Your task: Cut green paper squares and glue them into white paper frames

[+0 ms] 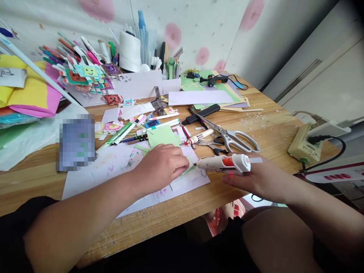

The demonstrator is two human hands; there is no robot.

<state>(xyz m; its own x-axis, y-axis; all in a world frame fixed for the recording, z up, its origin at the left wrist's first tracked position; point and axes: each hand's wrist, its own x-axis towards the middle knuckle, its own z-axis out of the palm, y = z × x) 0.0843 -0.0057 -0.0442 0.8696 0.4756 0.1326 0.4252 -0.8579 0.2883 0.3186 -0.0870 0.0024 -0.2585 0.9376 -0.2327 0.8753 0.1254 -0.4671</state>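
Observation:
My right hand (253, 178) is wrapped round a white glue gun (213, 163) with an orange part, a small red light and a clear glue stick out of its back end. The gun's nozzle points left, close to the fingertips of my left hand (165, 163). That hand is closed, its fingers pinching a piece of light green paper (187, 171) that they mostly cover. Beneath lies a white sheet (93, 180) with coloured marks. A larger light green paper (162, 136) rests just beyond my left knuckles.
Large scissors (241, 140), a black-handled pair (217, 146), a black cutter (203, 113) and several markers (122, 133) lie beyond my hands. A second glue gun (217, 80) sits at the back. At right is a power strip (305, 146) with cables. A blurred-out slab (75, 142) stands left.

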